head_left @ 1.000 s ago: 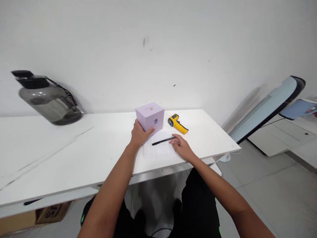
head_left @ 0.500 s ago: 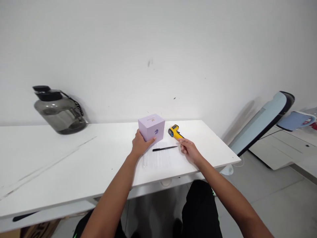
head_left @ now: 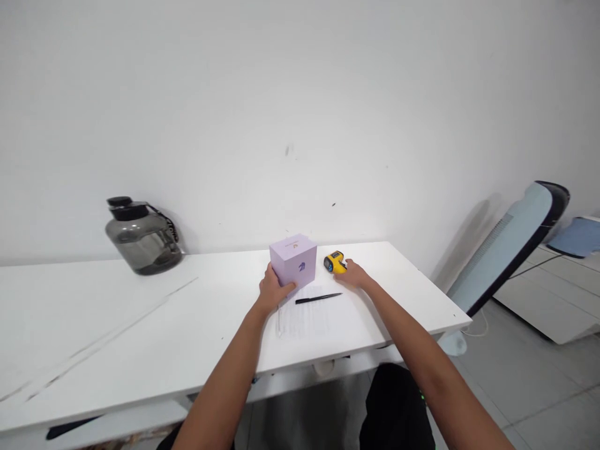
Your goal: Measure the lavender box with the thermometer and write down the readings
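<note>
My left hand (head_left: 273,291) grips the near left side of a lilac box (head_left: 300,265) with a small dark purple emblem on its front. To the right of the box, my right hand (head_left: 351,275) is closed round the handle of a yellow and black infrared thermometer (head_left: 334,262), whose screen end faces me. Below the box lies a printed paper sheet (head_left: 309,322), and a black pen (head_left: 319,298) rests across it, between my two hands. The box covers the sheet's upper part.
A large grey see-through water bottle (head_left: 143,240) with a black lid stands at the left on the white table (head_left: 117,331), near the wall. Beyond the table's right end leans a pale blue panel with a dark edge (head_left: 506,244), beside a white cabinet (head_left: 557,290).
My right hand has moved up from the end of the thermometer's handle and wrapped round it. My left hand stays on the box. The whole view has shifted slightly.
</note>
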`<state>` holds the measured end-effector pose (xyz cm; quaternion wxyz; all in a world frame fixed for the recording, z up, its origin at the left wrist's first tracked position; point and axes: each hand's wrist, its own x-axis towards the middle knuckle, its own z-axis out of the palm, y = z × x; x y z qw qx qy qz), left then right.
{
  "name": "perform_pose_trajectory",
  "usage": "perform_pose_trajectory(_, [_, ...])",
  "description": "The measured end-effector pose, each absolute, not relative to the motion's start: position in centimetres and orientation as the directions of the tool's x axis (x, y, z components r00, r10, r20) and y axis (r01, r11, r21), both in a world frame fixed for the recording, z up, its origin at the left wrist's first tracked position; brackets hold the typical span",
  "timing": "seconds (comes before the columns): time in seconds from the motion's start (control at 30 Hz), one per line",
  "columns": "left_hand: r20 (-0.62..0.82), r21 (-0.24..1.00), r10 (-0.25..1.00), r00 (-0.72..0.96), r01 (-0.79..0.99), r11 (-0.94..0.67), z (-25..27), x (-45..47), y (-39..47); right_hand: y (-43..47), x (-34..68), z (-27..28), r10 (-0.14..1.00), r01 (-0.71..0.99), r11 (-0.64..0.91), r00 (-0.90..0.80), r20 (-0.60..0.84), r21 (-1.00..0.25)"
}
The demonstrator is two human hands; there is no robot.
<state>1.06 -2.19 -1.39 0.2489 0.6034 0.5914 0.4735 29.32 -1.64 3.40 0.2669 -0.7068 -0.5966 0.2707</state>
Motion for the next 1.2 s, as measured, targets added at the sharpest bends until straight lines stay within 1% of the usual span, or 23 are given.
perform_pose_trajectory(0.07, [0.216, 0.88, 0.968, -0.13, 0.454, -0.135, -1.4, 1.0, -2.3, -1.6, 28.6, 3.6, 0.99, 0.569, -0.072, 0.14, 0.01, -0.819])
perform_pose_trajectory(0.13, [0.181, 0.905, 0.974, -0.134, 0.409, -0.112, -1.3, 1.1, -2.5, -1.8, 27.0, 3.7, 0.984, 0.33, 0.063, 0.136, 0.114, -0.942])
perform_pose_trajectory(0.17, [0.175, 0.918, 0.975, -0.139, 0.382, -0.11, -1.2, 1.2, -2.6, -2.0, 26.1, 3.8, 0.974, 0.169, 0.149, 0.145, 0.174, -0.974])
perform_pose_trajectory(0.2, [0.174, 0.929, 0.974, -0.146, 0.351, -0.114, -1.2, 1.3, -2.7, -2.3, 25.1, 3.7, 0.963, -0.004, 0.23, 0.145, 0.227, -0.973])
perform_pose_trajectory(0.23, [0.176, 0.941, 0.972, -0.155, 0.317, -0.12, -1.1, 1.4, -2.8, -2.7, 24.0, 3.7, 0.947, -0.132, 0.304, 0.15, 0.284, -0.944])
perform_pose_trajectory(0.27, [0.178, 0.952, 0.97, -0.165, 0.279, -0.127, -1.0, 1.5, -2.8, -3.0, 23.1, 3.5, 0.931, -0.202, 0.355, 0.163, 0.326, -0.913])
perform_pose_trajectory(0.3, [0.177, 0.962, 0.968, -0.177, 0.237, -0.133, -1.0, 1.6, -2.8, -3.4, 22.2, 3.3, 0.925, -0.233, 0.371, 0.184, 0.334, -0.899])
perform_pose_trajectory(0.4, [0.159, 0.984, 0.959, -0.234, 0.112, -0.136, -0.7, 1.8, -2.9, -4.8, 20.3, 2.3, 0.935, -0.211, 0.32, 0.226, 0.273, -0.923])
perform_pose_trajectory(0.53, [0.167, 0.986, 0.934, -0.316, 0.043, -0.162, -0.5, 1.9, -2.9, -6.1, 19.5, 1.1, 0.958, -0.084, 0.273, 0.115, 0.263, -0.958])
perform_pose_trajectory(0.6, [0.195, 0.981, 0.919, -0.341, 0.052, -0.189, -0.5, 1.9, -3.0, -6.3, 19.4, 0.7, 0.963, -0.039, 0.262, 0.08, 0.258, -0.964])
perform_pose_trajectory(0.67, [0.236, 0.972, 0.9, -0.366, 0.091, -0.218, -0.4, 1.9, -3.0, -6.2, 19.4, 0.4, 0.97, -0.031, 0.235, 0.074, 0.232, -0.972])
perform_pose_trajectory(0.77, [0.299, 0.954, 0.869, -0.395, 0.157, -0.256, -0.1, 2.1, -3.2, -6.0, 19.4, 0.3, 0.98, -0.074, 0.189, 0.075, 0.184, -0.979])
perform_pose_trajectory(0.83, [0.326, 0.945, 0.857, -0.398, 0.167, -0.282, 0.1, 2.3, -3.5, -6.0, 19.4, 0.4, 0.985, -0.106, 0.168, 0.067, 0.162, -0.98])
perform_pose_trajectory(1.03, [0.342, 0.938, 0.861, -0.375, 0.184, -0.293, 0.4, 2.8, -3.9, -6.5, 19.2, 0.7, 0.987, -0.143, 0.161, 0.025, 0.159, -0.977])
perform_pose_trajectory(1.2, [0.351, 0.934, 0.862, -0.367, 0.202, -0.294, 0.3, 2.7, -3.8, -6.6, 19.3, 0.9, 0.988, -0.13, 0.152, 0.013, 0.152, -0.98])
